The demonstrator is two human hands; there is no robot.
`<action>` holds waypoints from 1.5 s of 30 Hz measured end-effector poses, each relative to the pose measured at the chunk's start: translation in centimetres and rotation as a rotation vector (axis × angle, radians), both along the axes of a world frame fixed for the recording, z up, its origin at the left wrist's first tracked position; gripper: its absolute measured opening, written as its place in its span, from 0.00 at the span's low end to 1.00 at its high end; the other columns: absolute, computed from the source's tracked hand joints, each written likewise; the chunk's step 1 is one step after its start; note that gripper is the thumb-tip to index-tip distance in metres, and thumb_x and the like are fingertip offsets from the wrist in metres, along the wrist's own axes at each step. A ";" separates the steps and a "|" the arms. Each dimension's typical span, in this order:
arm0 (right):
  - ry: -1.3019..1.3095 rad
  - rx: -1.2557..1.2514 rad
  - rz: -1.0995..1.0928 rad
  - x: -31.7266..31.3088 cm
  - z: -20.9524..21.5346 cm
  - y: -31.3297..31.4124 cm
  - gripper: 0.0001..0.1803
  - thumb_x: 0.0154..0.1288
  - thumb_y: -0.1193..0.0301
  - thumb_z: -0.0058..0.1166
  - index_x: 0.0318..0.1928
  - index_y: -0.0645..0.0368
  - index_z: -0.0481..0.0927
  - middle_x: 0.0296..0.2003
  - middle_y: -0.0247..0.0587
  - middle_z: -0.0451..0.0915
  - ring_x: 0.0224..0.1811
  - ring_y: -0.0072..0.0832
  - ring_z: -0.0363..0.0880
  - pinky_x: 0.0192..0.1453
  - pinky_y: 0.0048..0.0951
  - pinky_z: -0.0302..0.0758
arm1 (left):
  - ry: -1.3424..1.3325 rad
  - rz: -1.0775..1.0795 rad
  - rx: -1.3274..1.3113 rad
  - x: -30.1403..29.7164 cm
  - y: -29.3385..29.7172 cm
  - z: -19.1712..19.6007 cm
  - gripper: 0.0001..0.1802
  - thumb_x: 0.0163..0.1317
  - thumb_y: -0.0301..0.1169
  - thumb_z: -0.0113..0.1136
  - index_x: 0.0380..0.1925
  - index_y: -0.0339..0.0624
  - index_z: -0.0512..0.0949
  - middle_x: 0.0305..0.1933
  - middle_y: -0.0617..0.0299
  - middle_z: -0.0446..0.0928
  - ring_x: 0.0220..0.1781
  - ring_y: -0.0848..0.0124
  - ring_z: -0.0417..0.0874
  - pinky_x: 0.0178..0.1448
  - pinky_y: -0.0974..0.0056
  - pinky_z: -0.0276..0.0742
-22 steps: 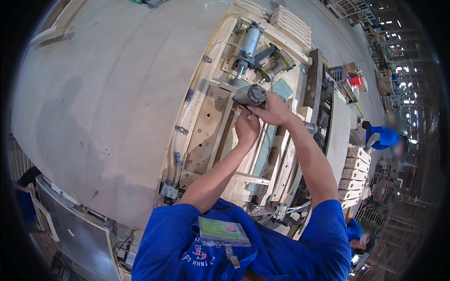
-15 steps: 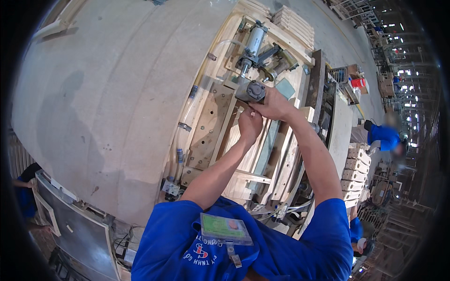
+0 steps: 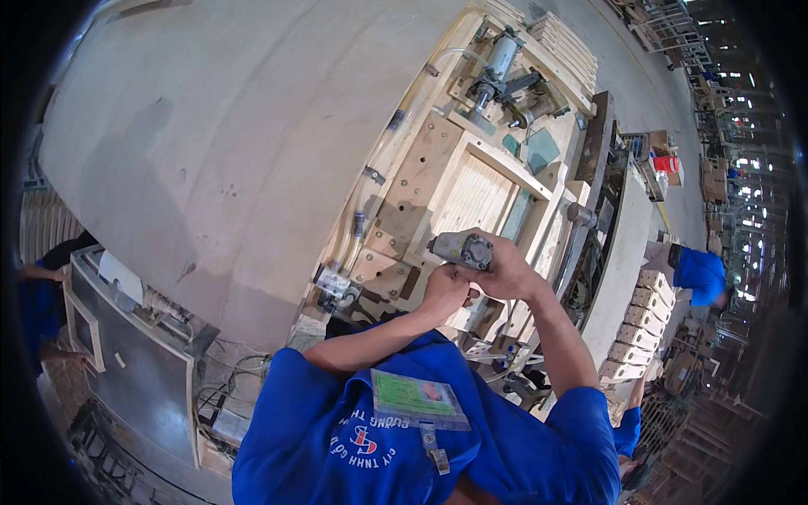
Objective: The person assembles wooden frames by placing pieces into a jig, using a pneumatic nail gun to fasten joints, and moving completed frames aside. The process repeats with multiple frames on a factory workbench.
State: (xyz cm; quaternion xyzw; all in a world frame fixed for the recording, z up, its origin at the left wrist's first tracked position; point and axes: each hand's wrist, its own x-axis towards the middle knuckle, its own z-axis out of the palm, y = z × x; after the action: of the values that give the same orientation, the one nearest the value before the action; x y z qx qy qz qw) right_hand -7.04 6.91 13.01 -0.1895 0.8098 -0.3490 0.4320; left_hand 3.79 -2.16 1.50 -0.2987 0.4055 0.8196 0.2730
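Observation:
My right hand (image 3: 511,268) is closed round the grip of a grey pistol-shaped power tool (image 3: 465,250), held above the near end of a pale wooden frame (image 3: 515,172). Just below the tool, my left hand (image 3: 446,290) is closed with its fingers curled; whatever they hold, if anything, is hidden. The frame lies in a wooden jig with a drilled side plate (image 3: 414,171). At the jig's far end a silver air cylinder (image 3: 502,55) is mounted, with another clamp cylinder (image 3: 539,103) beside it.
A large grey board (image 3: 252,126) spreads out on the left. Stacked wooden parts (image 3: 637,328) stand on the right, with more wooden pieces (image 3: 564,50) beyond the jig. A person in blue (image 3: 700,273) is at the right; another person's hand (image 3: 76,358) shows at far left.
Both hands and the tool have come from the jig's far end toward my body, uncovering the frame's far rail. The view has shifted slightly.

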 end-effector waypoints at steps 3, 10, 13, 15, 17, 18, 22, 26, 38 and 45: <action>0.089 0.016 0.120 0.9 -0.4 -1.4 0.26 0.62 0.76 0.72 0.60 0.59 0.80 0.48 0.51 0.88 0.52 0.43 0.88 0.59 0.41 0.83 | 0.033 0.125 0.153 1.8 -0.9 -0.3 0.13 0.82 0.27 0.50 0.44 0.32 0.82 0.37 0.55 0.85 0.31 0.71 0.85 0.31 0.63 0.82; 0.101 0.070 0.187 1.3 -1.3 -2.7 0.31 0.54 0.75 0.74 0.60 0.57 0.80 0.50 0.54 0.87 0.56 0.50 0.87 0.61 0.44 0.82 | 0.048 0.055 0.108 2.5 -1.9 -0.5 0.12 0.80 0.26 0.51 0.51 0.33 0.82 0.43 0.54 0.87 0.39 0.67 0.91 0.36 0.62 0.88; 0.128 0.063 0.205 1.4 -1.5 -2.6 0.31 0.53 0.75 0.74 0.60 0.56 0.80 0.50 0.54 0.87 0.56 0.52 0.87 0.60 0.45 0.82 | 0.062 0.050 0.068 2.6 -1.9 -0.2 0.13 0.79 0.25 0.50 0.55 0.33 0.80 0.47 0.54 0.87 0.42 0.66 0.91 0.36 0.61 0.88; 0.078 0.112 0.197 1.6 -1.1 -2.8 0.31 0.53 0.74 0.74 0.59 0.55 0.79 0.50 0.53 0.87 0.55 0.53 0.87 0.59 0.45 0.82 | 0.099 0.022 0.060 2.4 -2.3 -0.3 0.13 0.79 0.25 0.50 0.57 0.33 0.79 0.50 0.53 0.87 0.43 0.65 0.91 0.36 0.61 0.88; 0.067 0.145 0.207 1.6 -1.1 -2.9 0.31 0.54 0.74 0.74 0.59 0.55 0.78 0.50 0.53 0.87 0.54 0.54 0.87 0.59 0.46 0.82 | 0.070 0.069 0.044 2.5 -2.1 0.1 0.10 0.79 0.26 0.53 0.50 0.33 0.82 0.44 0.55 0.87 0.38 0.69 0.90 0.32 0.63 0.85; 0.081 0.150 0.223 1.5 -1.2 -3.1 0.30 0.54 0.73 0.74 0.59 0.55 0.78 0.50 0.52 0.87 0.54 0.55 0.87 0.59 0.46 0.82 | 0.058 0.090 0.033 2.5 -2.1 0.3 0.10 0.78 0.27 0.55 0.47 0.33 0.83 0.41 0.55 0.87 0.35 0.70 0.89 0.30 0.64 0.83; 0.200 0.090 0.159 3.2 -0.2 -2.6 0.27 0.61 0.74 0.72 0.60 0.57 0.77 0.49 0.51 0.88 0.50 0.48 0.89 0.55 0.45 0.83 | 0.168 -0.091 -0.103 3.2 -2.7 0.0 0.12 0.78 0.32 0.56 0.45 0.36 0.85 0.39 0.54 0.87 0.38 0.66 0.90 0.39 0.58 0.85; 0.008 0.042 -0.306 5.9 3.9 1.0 0.25 0.71 0.78 0.66 0.65 0.62 0.76 0.47 0.41 0.86 0.43 0.29 0.86 0.46 0.33 0.83 | 0.468 -0.317 -0.542 4.8 -6.1 5.3 0.18 0.78 0.41 0.58 0.49 0.37 0.86 0.41 0.46 0.88 0.42 0.55 0.91 0.50 0.55 0.84; 0.849 0.419 -0.957 13.9 5.2 27.5 0.29 0.69 0.77 0.66 0.70 0.59 0.75 0.55 0.45 0.81 0.48 0.39 0.85 0.52 0.42 0.83 | 0.704 -0.177 -0.879 8.9 -14.5 6.8 0.13 0.78 0.34 0.62 0.42 0.34 0.87 0.36 0.55 0.89 0.39 0.71 0.89 0.47 0.63 0.83; 0.892 0.849 -1.049 14.7 0.0 38.5 0.39 0.68 0.79 0.61 0.78 0.41 0.69 0.68 0.44 0.72 0.64 0.53 0.82 0.61 0.51 0.83 | 0.874 -0.398 -1.201 8.2 -11.2 9.8 0.12 0.69 0.35 0.71 0.44 0.38 0.88 0.39 0.51 0.90 0.40 0.56 0.92 0.46 0.57 0.85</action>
State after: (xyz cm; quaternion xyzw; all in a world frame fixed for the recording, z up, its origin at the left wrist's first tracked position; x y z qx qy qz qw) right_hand 7.71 45.38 13.06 0.2740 0.9527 -0.0604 -0.1167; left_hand 12.02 -13.32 11.30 0.0337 0.8981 0.4379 0.0212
